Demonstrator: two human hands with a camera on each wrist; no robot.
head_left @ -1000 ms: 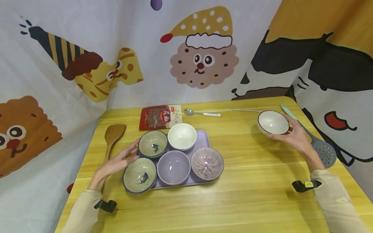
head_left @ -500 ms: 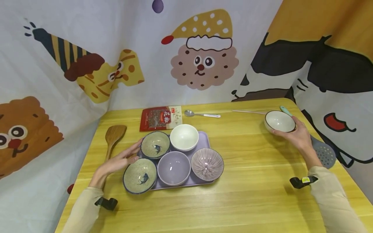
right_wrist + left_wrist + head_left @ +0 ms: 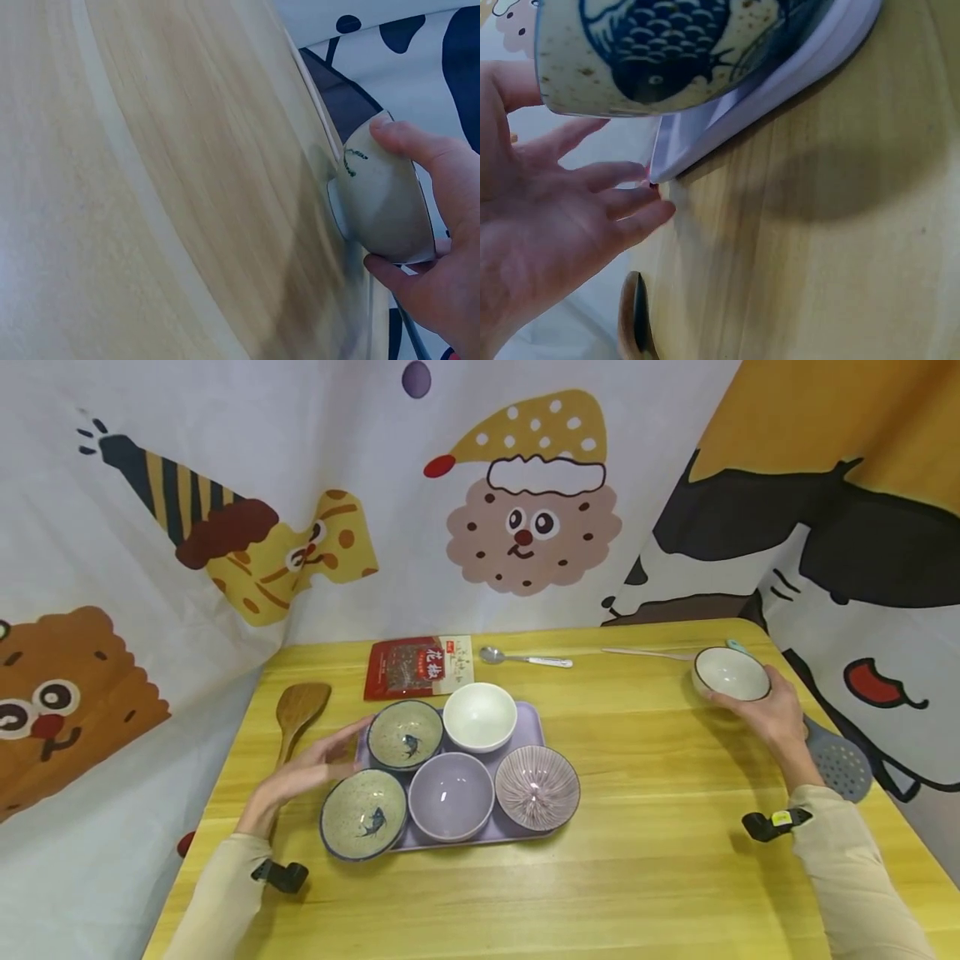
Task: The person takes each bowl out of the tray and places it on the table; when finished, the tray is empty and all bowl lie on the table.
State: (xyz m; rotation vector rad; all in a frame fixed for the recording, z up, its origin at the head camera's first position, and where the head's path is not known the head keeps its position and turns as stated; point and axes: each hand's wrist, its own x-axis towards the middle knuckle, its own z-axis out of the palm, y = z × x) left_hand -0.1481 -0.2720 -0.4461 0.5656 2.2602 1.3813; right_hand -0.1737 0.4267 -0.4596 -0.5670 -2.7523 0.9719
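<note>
At the right of the table, my right hand (image 3: 776, 712) grips a small white bowl (image 3: 731, 674) with a dark rim. In the right wrist view the thumb and fingers hold the bowl (image 3: 386, 199) by its rim, its foot close to the tabletop; contact is unclear. My left hand (image 3: 311, 770) is at the left end of the lilac tray (image 3: 529, 720), its fingers extended beside two speckled fish-pattern bowls, the rear one (image 3: 405, 735) and the front one (image 3: 363, 814). In the left wrist view, the fingertips (image 3: 660, 214) lie near the tray's corner.
With them on the tray are a white bowl (image 3: 480, 717), a lilac bowl (image 3: 452, 797) and a striped bowl (image 3: 537, 787). A wooden spatula (image 3: 302, 706) lies left. Behind are a spice packet (image 3: 418, 668), spoon (image 3: 517, 657) and thin stick (image 3: 645, 653); a grey slotted turner (image 3: 840, 764) lies right.
My right hand has carried the small dark-rimmed bowl a little to the right. My left hand stays beside the fish-pattern bowls. The head view has shifted slightly.
</note>
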